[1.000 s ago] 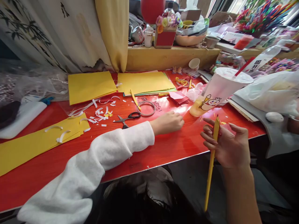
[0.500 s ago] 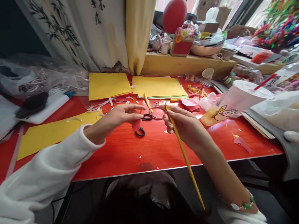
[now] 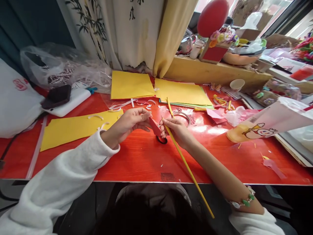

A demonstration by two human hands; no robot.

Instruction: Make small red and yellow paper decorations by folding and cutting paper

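Observation:
My left hand (image 3: pixel 132 121) is closed, thumb and forefinger pinching the top of a small folded piece of red paper (image 3: pixel 154 126). The paper's lower end comes up against the fingertips of my right hand (image 3: pixel 177 130). That hand is closed around the upper end of a long thin yellow stick (image 3: pixel 189 169), which slants down past the table's front edge. Under the hands lies a pair of scissors, of which only a black handle loop (image 3: pixel 161 140) shows. A shorter yellow strip (image 3: pixel 170 107) and a round clear ring (image 3: pixel 186 117) lie just behind my right hand.
Yellow paper sheets (image 3: pixel 132 85) lie at the back of the red table (image 3: pixel 137 166), and a cut yellow sheet (image 3: pixel 73 129) at left. A tilted drink cup (image 3: pixel 256 129) stands at right. A phone (image 3: pixel 57 96) rests at left beside plastic bags. Paper scraps are scattered about.
My hands have come closer together, and the red paper has risen and now spans the gap between them. The camera's view has turned left, so the table's things appear farther right.

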